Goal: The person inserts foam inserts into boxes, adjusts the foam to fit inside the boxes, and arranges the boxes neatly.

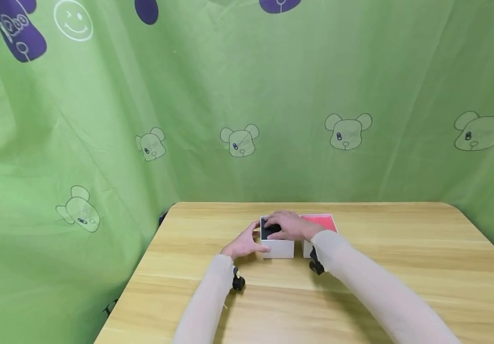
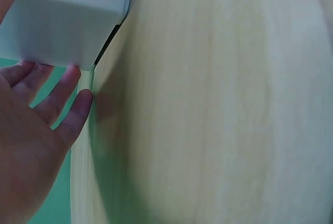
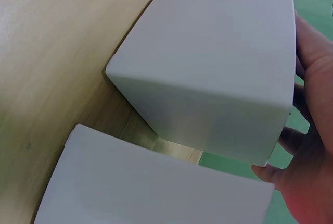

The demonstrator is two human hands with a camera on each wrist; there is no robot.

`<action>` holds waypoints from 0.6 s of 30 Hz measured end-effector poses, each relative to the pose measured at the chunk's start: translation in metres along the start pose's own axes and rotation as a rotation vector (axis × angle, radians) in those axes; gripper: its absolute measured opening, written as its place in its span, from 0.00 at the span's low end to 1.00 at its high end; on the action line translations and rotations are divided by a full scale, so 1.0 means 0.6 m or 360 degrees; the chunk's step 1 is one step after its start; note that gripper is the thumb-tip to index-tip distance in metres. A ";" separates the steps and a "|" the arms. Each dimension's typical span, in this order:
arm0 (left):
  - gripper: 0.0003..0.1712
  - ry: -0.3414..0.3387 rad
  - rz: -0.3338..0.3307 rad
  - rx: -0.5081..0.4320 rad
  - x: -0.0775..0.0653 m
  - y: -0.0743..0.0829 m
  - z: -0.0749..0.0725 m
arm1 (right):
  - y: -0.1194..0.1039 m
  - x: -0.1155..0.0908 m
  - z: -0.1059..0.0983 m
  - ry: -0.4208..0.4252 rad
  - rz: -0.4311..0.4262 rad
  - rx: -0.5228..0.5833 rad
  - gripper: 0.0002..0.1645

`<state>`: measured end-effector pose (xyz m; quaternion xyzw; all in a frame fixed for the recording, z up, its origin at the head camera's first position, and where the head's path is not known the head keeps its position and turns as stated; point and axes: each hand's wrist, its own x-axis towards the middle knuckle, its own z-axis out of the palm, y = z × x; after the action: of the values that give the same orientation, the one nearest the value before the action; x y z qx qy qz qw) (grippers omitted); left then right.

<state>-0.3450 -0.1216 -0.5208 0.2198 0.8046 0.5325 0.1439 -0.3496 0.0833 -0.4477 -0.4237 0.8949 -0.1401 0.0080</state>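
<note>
A white box (image 1: pixel 278 249) with a dark top or interior (image 1: pixel 266 232) stands at the back of the table. My left hand (image 1: pixel 246 242) grips its left side, the thumb on the front face and the fingers spread round behind; the left wrist view shows those fingertips along the box edge. Across the top lies my right hand (image 1: pixel 287 225), thumb toward the front and bent fingers over the dark area. In the right wrist view this hand (image 3: pixel 317 104) sits along the rim. I cannot tell whether its fingers hold something there.
Close to the right stands a second white box (image 3: pixel 151 182), its inside pink (image 1: pixel 321 221) in the head view. A narrow gap separates the two boxes. The wooden table (image 1: pixel 402 248) ends at a green patterned curtain (image 1: pixel 290 172) behind.
</note>
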 end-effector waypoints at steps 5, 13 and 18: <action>0.54 0.0006 0.0006 0.0018 0.007 0.001 0.000 | 0.007 0.003 0.000 -0.0003 -0.0001 -0.0024 0.25; 0.55 -0.0021 0.0001 -0.0001 0.008 -0.013 0.000 | 0.012 0.005 0.012 -0.0031 0.0038 -0.0051 0.24; 0.54 -0.0021 0.0013 -0.0003 0.002 -0.017 -0.002 | 0.004 0.002 0.007 -0.0027 0.0032 -0.0033 0.23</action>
<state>-0.3485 -0.1255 -0.5297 0.2266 0.8023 0.5323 0.1471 -0.3518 0.0827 -0.4524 -0.4158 0.9004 -0.1270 0.0128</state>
